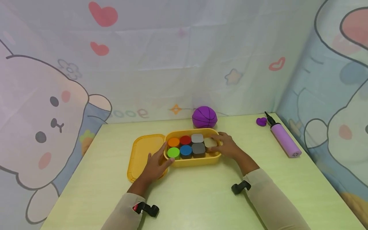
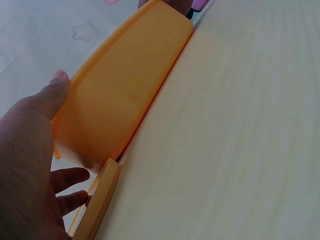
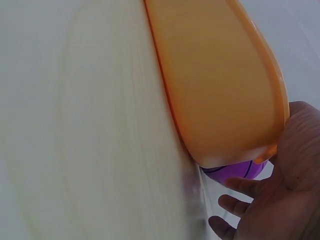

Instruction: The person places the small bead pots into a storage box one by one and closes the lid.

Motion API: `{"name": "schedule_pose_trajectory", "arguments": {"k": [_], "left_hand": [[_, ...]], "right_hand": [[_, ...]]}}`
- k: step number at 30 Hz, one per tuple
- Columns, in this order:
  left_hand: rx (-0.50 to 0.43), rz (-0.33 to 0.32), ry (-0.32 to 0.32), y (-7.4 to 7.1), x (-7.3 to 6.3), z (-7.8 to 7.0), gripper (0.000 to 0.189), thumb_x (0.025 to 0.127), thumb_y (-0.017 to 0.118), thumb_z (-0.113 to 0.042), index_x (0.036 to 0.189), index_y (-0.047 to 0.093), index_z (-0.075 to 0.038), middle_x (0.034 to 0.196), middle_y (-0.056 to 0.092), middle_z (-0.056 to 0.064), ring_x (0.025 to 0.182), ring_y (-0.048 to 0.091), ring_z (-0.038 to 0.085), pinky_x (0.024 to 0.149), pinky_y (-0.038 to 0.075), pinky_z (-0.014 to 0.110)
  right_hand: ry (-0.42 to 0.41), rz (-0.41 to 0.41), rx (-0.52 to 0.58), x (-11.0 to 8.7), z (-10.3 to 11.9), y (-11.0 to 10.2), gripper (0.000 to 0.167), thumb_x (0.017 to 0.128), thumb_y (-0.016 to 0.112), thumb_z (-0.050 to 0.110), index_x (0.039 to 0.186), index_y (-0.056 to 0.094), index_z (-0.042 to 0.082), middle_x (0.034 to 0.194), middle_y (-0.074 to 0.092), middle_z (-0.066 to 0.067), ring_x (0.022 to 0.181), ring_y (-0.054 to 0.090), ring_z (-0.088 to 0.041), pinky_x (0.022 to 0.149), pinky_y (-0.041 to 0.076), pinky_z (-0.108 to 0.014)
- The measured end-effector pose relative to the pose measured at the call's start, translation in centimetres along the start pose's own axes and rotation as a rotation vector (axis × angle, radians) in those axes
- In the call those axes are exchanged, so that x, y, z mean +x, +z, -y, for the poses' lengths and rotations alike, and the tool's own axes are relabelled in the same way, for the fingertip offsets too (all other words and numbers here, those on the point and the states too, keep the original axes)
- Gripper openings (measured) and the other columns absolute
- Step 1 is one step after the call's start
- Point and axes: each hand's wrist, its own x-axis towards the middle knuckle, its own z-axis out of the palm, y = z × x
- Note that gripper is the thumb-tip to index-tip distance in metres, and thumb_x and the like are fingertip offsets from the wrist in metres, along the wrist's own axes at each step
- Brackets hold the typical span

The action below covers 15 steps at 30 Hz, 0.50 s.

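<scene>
A yellow oblong box (image 1: 195, 162) stands on the table, its top uncovered. Inside sit several round and squarish lidded pots in two rows, among them a green one (image 1: 173, 153), a blue one (image 1: 186, 151) and a dark grey one (image 1: 198, 149). With thumb and forefinger at the rim, my left hand (image 1: 153, 167) holds the box's left end. My right hand (image 1: 228, 146) reaches over the right end and pinches a beige-lidded pot (image 1: 210, 142) between thumb and forefinger. Its other fingers (image 3: 233, 205) stay outside the box, spread apart.
The yellow lid (image 1: 145, 153) lies left of the box, partly under my left hand. Behind the box is a purple ball (image 1: 204, 117). At the far right lie a purple hand pump (image 1: 285, 140) and a small purple heart-shaped thing (image 1: 261, 121). A printed cloth hangs behind the table.
</scene>
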Motion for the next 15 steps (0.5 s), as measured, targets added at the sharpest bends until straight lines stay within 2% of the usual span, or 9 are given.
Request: {"name": "schedule_pose_trajectory", "arguments": {"k": [5,9,13,15], "left_hand": [[0.014,-0.007,0.006,-0.1,-0.2,-0.2,0.088,0.107,0.066,-0.05,0.177,0.019,-0.023,0.18,0.032,0.006,0.167,0.031,0.038,0.13,-0.004,0.081],[0.022,-0.027,0.023,-0.2,-0.2,-0.4,0.09,0.107,0.066,-0.048,0.177,0.018,-0.019,0.18,0.032,0.009,0.167,0.031,0.039,0.129,-0.002,0.083],[0.061,-0.046,0.027,-0.4,-0.1,-0.5,0.089,0.108,0.063,-0.048,0.177,0.017,-0.016,0.178,0.035,0.014,0.167,0.031,0.042,0.129,0.001,0.084],[0.101,-0.063,0.009,-0.7,0.0,-0.4,0.087,0.109,0.061,-0.05,0.177,0.018,-0.015,0.177,0.037,0.018,0.166,0.033,0.045,0.129,0.004,0.083]], "right_hand": [[-0.057,-0.029,-0.004,-0.6,0.0,-0.2,0.069,0.106,0.067,0.047,0.164,0.051,0.011,0.174,0.029,-0.033,0.16,0.023,-0.063,0.123,0.023,-0.087],[-0.075,-0.094,0.018,-1.4,0.5,-0.6,0.067,0.112,0.055,0.047,0.166,0.046,0.008,0.176,0.026,-0.028,0.162,0.018,-0.061,0.117,0.015,-0.091],[-0.136,-0.216,0.059,-1.8,1.4,-0.3,0.062,0.113,0.056,0.047,0.161,0.052,0.007,0.175,0.031,-0.024,0.163,0.018,-0.055,0.115,0.014,-0.084],[-0.173,-0.276,0.07,-2.0,2.0,0.2,0.058,0.113,0.059,0.045,0.158,0.057,0.008,0.173,0.035,-0.022,0.163,0.021,-0.051,0.116,0.015,-0.08]]}}
